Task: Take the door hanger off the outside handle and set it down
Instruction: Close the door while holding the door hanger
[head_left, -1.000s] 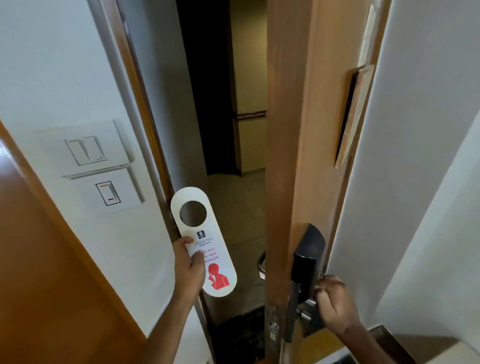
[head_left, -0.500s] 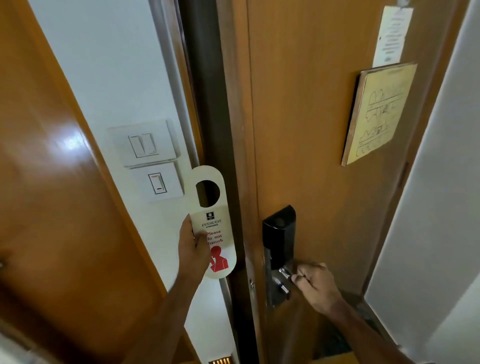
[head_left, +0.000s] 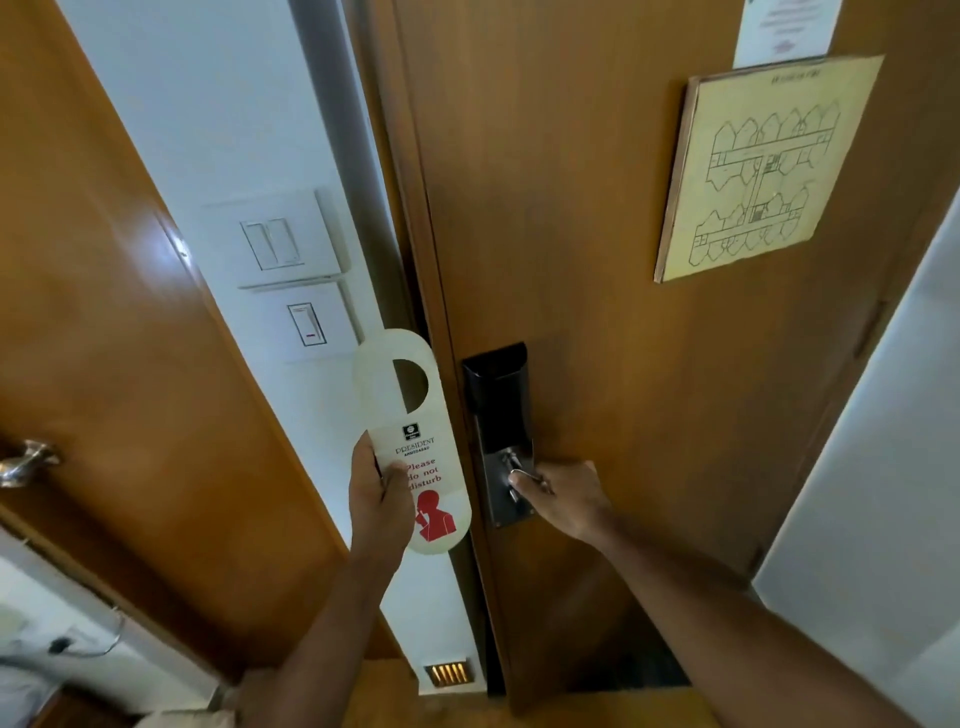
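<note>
Head view: the left hand (head_left: 378, 493) pinches the white "Please do not disturb" door hanger (head_left: 410, 447) upright at its lower half, in front of the door jamb just left of the wooden door (head_left: 597, 208). The right hand (head_left: 563, 496) is closed around the lever handle (head_left: 511, 470) on the black lock plate (head_left: 498, 395). A floor plan card (head_left: 763, 166) hangs on the door above.

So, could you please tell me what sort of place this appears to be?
Most likely a hotel room entrance: the left hand holds a white "Please do not disturb" door hanger, and a yellowed floor-plan board hangs above a black electronic lock.
</note>
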